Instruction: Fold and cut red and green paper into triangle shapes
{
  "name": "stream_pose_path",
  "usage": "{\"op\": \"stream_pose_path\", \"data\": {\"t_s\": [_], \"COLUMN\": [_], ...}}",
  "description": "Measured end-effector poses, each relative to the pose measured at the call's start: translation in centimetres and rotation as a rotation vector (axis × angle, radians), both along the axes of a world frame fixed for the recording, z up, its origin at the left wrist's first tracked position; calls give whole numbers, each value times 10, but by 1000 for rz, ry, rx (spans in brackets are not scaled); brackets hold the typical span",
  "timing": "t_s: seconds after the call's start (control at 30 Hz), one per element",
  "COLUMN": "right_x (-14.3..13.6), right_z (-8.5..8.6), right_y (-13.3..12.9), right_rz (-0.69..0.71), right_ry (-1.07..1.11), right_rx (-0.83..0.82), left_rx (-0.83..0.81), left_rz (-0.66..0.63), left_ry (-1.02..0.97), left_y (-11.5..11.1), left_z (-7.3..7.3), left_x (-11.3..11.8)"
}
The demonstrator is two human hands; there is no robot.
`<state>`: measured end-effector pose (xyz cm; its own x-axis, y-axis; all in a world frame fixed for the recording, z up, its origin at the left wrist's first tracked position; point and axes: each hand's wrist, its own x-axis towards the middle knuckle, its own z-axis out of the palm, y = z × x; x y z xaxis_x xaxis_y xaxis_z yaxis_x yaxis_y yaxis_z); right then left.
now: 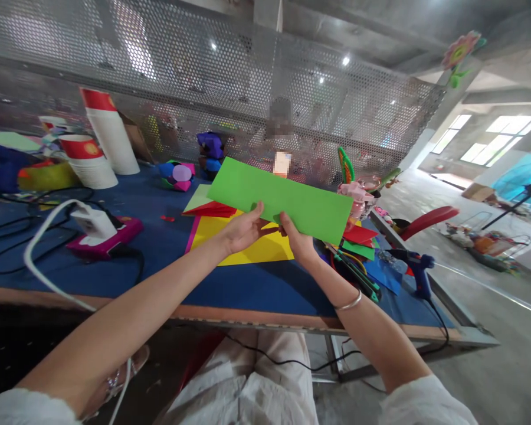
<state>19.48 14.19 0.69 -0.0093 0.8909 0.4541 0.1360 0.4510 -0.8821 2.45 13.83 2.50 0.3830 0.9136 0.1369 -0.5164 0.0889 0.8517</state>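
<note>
We look across a blue table [252, 292] toward a perforated metal screen [181, 53], in a concrete-floored room with bright windows [504, 139] far to the right of the green sheet [287, 198]. That sheet is our landmark: we hold it up over the table, tilted so its left end is higher than its right. Our left hand [245, 229] grips its lower edge near the middle, thumb on the face turned to us. Our right hand [298, 239] pinches the same edge just to the right, thumb also on this face; both sets of fingers are partly hidden behind or below the sheet.

Beneath the green sheet we see a yellow sheet [243, 255] lying on the table, with folded red paper [215, 209] by its upper left part. Well to the left of our landmark stand two stacks of paper cups [110, 139], and nearer us on that side a magenta power strip [126, 231] holds a white plug [92, 224]. To the right of the green sheet lie a green-and-black cutter [363, 277], a blue sheet [387, 277] and, farther out, a dark blue glue gun [420, 271].
</note>
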Motion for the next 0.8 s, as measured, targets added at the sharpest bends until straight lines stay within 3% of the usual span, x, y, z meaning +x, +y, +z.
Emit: {"op": "stream_pose_path", "data": {"t_s": [0.5,0.67,0.8], "right_x": [10,10,10], "right_z": [13,2,-13], "right_y": [8,12,14], "right_rz": [28,60,89], "right_ry": [90,51,-24], "right_rx": [-39,-119,-235], "left_rx": [-37,-22,61], "left_rz": [474,637,812], "left_ry": [-11,132,376], "left_y": [15,17,11], "left_z": [27,27,27], "left_x": [-38,-49,-69]}}
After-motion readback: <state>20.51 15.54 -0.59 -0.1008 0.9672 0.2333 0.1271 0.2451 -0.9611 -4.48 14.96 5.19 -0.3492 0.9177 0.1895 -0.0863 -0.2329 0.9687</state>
